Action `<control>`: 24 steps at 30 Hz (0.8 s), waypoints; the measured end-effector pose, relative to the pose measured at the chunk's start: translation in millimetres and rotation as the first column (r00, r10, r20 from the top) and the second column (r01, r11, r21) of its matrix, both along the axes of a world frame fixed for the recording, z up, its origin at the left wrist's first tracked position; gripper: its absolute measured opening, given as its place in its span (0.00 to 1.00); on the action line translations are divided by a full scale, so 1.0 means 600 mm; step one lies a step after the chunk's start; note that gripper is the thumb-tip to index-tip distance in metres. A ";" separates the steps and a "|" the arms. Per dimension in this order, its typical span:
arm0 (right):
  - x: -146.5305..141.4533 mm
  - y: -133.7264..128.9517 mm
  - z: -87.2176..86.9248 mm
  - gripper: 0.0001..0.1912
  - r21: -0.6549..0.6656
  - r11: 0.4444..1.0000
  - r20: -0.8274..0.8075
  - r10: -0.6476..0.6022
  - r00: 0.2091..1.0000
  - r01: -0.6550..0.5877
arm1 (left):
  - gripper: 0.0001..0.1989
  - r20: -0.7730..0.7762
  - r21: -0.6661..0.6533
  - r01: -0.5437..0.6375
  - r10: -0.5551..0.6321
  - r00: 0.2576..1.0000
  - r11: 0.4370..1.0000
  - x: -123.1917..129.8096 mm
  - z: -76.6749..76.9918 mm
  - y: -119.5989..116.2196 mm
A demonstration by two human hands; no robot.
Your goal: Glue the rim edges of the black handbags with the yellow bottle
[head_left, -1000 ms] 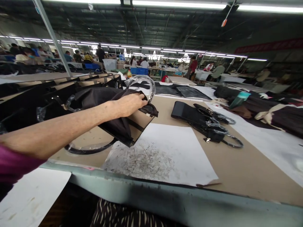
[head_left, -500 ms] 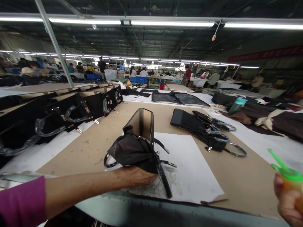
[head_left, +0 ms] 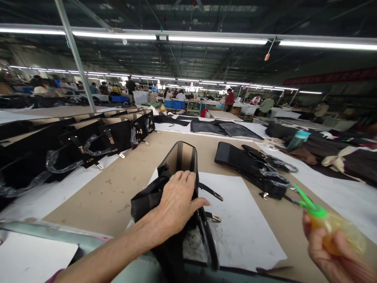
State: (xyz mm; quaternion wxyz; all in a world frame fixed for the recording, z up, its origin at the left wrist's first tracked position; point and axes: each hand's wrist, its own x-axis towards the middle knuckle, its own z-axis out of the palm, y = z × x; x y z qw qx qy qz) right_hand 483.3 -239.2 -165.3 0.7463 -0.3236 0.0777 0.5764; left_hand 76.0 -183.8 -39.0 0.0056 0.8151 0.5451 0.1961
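A black handbag [head_left: 193,161] with a tan inside lies on white paper [head_left: 238,224] at the table's near edge, its opening facing away from me. My left hand [head_left: 179,198] grips its upper edge, fingers over the rim and thumb on the right side. Black lining cloth [head_left: 147,200] bunches out to the left and hangs down below the hand. Two straps with gold metal tips stick out to the right. At the lower right my right hand [head_left: 330,247] is wrapped round a squeeze bottle [head_left: 347,232] of yellow-orange liquid with a green nozzle, tilted up to the left.
Several black bags [head_left: 118,133] stand in a row on the left, handles wrapped in clear plastic. More black bag pieces [head_left: 253,165] lie to the right. Behind are a teal-lidded bottle [head_left: 299,139], dark cloth and flat black panels [head_left: 224,129]. Other people work far back.
My left hand has risen from under the lining to the handbag's upper edge, and the lining now hangs lower. My right hand has brought the squeeze bottle left, further into view.
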 end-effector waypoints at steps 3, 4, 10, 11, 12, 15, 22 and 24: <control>-0.028 -0.005 0.012 0.26 0.074 0.997 0.132 0.025 0.991 -0.035 | 0.11 -0.026 -0.166 0.034 -0.039 0.999 0.986 0.017 -0.012 0.033; -0.040 -0.007 0.019 0.24 0.092 0.994 0.168 0.048 0.985 -0.065 | 0.09 -0.016 -0.200 0.047 -0.052 0.999 0.979 0.013 -0.009 0.039; -0.113 0.004 0.090 0.15 0.188 0.942 0.349 0.202 0.915 -0.279 | 0.08 -0.006 -0.230 0.282 -0.291 0.957 0.931 -0.087 0.046 0.048; -0.129 0.012 0.107 0.15 0.196 0.940 0.377 0.192 0.906 -0.281 | 0.08 0.002 -0.225 0.315 -0.323 0.947 0.922 -0.107 0.053 0.047; -0.147 0.021 0.125 0.16 0.204 0.945 0.389 0.160 0.907 -0.254 | 0.08 0.026 -0.232 0.342 -0.346 0.938 0.911 -0.125 0.056 0.045; -0.212 0.050 0.175 0.20 0.159 0.958 0.389 0.162 0.907 -0.239 | 0.09 0.173 -0.294 0.381 -0.343 0.923 0.877 -0.163 0.048 0.036; -0.331 0.110 0.246 0.35 0.156 0.901 0.564 0.255 0.785 -0.404 | 0.08 0.597 -0.451 0.428 -0.092 0.797 0.783 -0.200 -0.002 0.040; -0.350 0.123 0.257 0.34 0.147 0.880 0.625 0.271 0.732 -0.451 | 0.13 0.692 -0.441 0.469 -0.043 0.720 0.765 -0.203 -0.014 0.052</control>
